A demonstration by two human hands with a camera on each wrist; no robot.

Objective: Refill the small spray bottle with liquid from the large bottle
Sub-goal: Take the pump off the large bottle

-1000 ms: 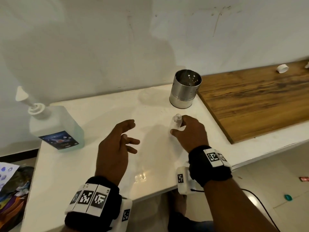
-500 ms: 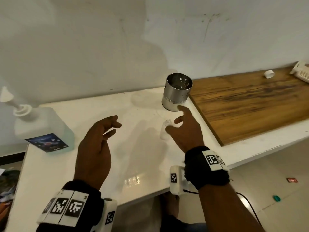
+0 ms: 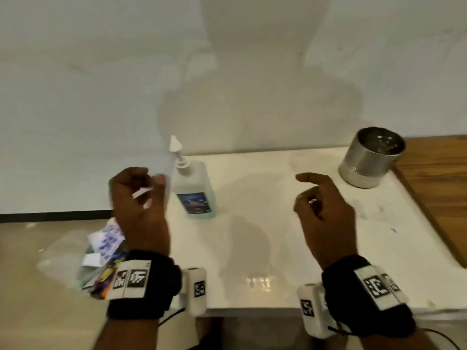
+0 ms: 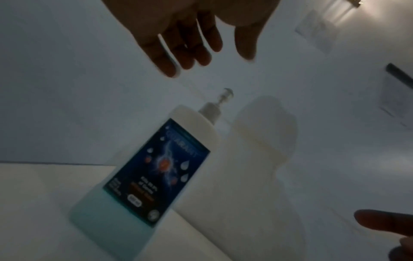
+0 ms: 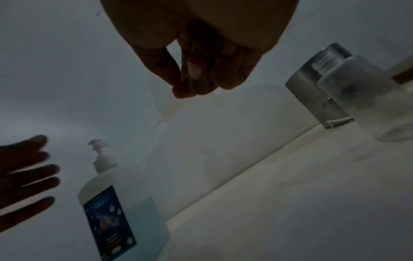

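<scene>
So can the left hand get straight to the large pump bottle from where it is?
Probably yes. The left hand hangs open in the air beside the large pump bottle, holding nothing, and the left wrist view shows only bare white counter between them. The right hand is well off to the side.

Our left hand (image 3: 137,203): raised at centre left of the head view, fingers (image 4: 170,58) loosely extended, holding nothing. Our right hand (image 3: 326,213): raised at centre right, index finger stretched leftward, the others curled in, holding nothing. Both wrists: black bands with white marker tags, lower frame.
</scene>
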